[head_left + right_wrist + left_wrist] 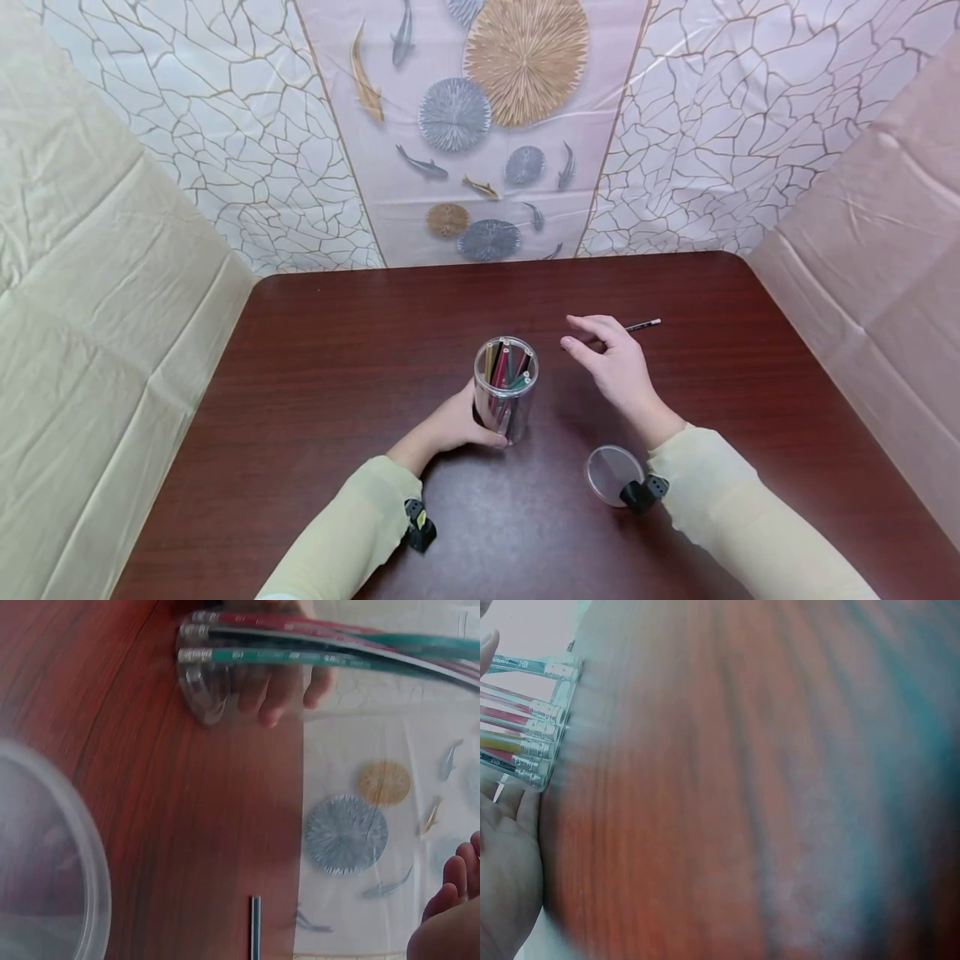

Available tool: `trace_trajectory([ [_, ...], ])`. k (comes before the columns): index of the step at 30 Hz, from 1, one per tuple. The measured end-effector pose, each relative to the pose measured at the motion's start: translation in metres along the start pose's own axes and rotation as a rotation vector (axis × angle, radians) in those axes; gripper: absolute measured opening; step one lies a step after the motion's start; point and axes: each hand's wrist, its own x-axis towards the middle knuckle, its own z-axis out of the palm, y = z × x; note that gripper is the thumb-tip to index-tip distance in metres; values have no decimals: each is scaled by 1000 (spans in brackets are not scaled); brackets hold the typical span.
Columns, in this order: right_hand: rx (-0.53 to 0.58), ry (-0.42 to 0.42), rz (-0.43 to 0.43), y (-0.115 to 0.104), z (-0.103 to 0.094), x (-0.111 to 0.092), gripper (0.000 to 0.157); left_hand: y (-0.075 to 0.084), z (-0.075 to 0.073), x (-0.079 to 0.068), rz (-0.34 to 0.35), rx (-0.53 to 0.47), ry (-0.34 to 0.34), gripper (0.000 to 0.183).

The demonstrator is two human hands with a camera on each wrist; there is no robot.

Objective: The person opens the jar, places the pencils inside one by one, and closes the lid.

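Observation:
A clear round container [504,408] holds several coloured pencils [277,657], their ferrule ends at the bottom and the other ends pointing up. My left hand [459,421] grips it low on its left side, thumb across the near face. Part of that hand [510,870] also shows in the left wrist view. To the right of the container, my right hand [617,362] hovers with nothing visible in its fingers. A dark pencil [643,325] lies on the table past this hand, which hides part of it.
A clear round lid [611,475] lies on the dark red wooden table [337,350], close to my right wrist. Patterned cloth [480,192] hangs behind the table's far edge, and pale cloth stands along both sides.

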Motion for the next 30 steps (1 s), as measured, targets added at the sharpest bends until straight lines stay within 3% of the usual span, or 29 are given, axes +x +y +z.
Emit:
trace_trajectory([
  [2,-14,1,-6,5,-1,1,36,-2,0,0,7,-1,-2,94],
  [9,-88,3,8,26,-6,5,37,-36,8,12,20,4,11,104],
  [11,-108,7,13,33,-8,6,38,-40,8,13,26,11,11,105],
  [17,-138,40,42,46,-16,10,39,-43,8,14,35,10,16,103],
  [25,-183,19,31,59,-20,11,41,-42,8,14,5,8,11,102],
  [30,-242,-32,9,69,-21,12,43,-25,5,8,15,-4,8,99],
])
